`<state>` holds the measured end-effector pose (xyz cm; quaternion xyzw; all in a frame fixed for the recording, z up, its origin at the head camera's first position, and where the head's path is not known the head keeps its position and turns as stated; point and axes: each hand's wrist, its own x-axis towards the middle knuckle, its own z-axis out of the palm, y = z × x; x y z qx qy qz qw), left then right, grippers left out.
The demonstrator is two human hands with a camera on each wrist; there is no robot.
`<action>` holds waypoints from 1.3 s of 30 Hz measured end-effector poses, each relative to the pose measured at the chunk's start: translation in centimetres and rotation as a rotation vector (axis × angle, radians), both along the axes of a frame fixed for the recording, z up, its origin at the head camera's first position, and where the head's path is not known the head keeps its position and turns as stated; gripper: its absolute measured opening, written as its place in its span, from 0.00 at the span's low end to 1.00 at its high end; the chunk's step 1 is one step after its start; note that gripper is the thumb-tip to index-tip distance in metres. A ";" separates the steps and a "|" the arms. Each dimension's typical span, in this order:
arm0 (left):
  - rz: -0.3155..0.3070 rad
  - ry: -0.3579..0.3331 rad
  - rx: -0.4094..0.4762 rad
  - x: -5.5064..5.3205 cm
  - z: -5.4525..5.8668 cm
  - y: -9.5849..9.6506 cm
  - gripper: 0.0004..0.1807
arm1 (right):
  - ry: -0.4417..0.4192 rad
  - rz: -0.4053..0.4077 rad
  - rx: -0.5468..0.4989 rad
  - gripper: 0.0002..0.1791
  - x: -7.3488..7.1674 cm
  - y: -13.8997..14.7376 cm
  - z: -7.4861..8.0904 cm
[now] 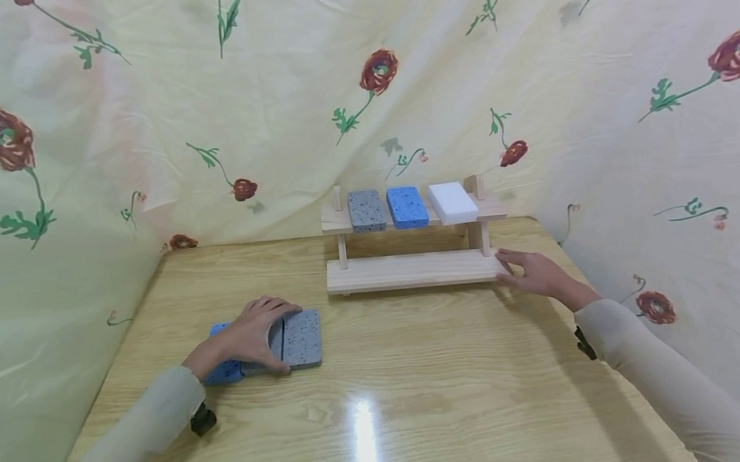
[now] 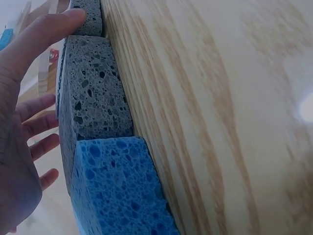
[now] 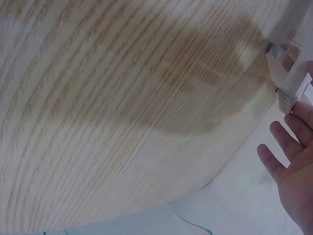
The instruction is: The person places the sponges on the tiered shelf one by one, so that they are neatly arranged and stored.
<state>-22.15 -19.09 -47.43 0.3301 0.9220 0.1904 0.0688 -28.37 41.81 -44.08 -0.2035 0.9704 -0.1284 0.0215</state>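
On the table, my left hand (image 1: 251,334) spreads over a row of sponges, thumb at their near side and fingers toward the far side. In the left wrist view its thumb touches the near edge of the end grey sponge (image 2: 90,22); the other fingers look fairly straight. A second grey sponge (image 2: 98,88) and a blue sponge (image 2: 122,186) continue the row, partly covered by the hand in the head view. My right hand (image 1: 539,276) touches the right end of a two-tier wooden shelf (image 1: 408,270), its fingers extended.
The shelf's upper tier bears a grey sponge (image 1: 366,211), a blue sponge (image 1: 408,207) and a white sponge-like block (image 1: 453,203). Flowered cloth (image 1: 292,111) hangs behind and at both sides of the wooden table (image 1: 437,392).
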 end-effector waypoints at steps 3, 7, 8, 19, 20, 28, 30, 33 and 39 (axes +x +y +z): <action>-0.007 0.017 -0.001 -0.2 -0.2 0.0 0.59 | 0.003 0.000 -0.006 0.36 0.0 0.0 0.0; -0.026 0.047 0.018 -0.3 -0.3 0.0 0.58 | 0.007 0.009 -0.008 0.36 0.0 0.0 0.0; -0.031 0.051 0.025 -0.3 -0.3 0.0 0.57 | 0.008 0.009 -0.008 0.36 0.0 0.1 0.0; -0.059 0.071 0.046 -0.7 -0.4 0.4 0.56 | 0.008 0.006 -0.002 0.36 0.0 0.0 0.1; -0.058 0.071 0.041 -0.7 -0.5 0.5 0.56 | 0.006 0.005 -0.004 0.36 0.1 0.0 0.1; -0.054 0.071 0.037 -0.7 -0.1 1.0 0.56 | 0.013 0.010 -0.009 0.36 0.2 0.0 0.1; -0.053 0.073 0.035 -0.6 0.1 1.0 0.56 | 0.013 0.009 -0.010 0.36 0.2 0.0 0.1; -0.047 0.070 0.039 -0.6 0.4 1.2 0.56 | 0.011 0.011 -0.006 0.36 0.1 0.1 0.1; -0.054 0.095 0.030 -0.6 1.0 1.4 0.55 | 0.003 0.011 -0.009 0.36 0.1 0.1 0.2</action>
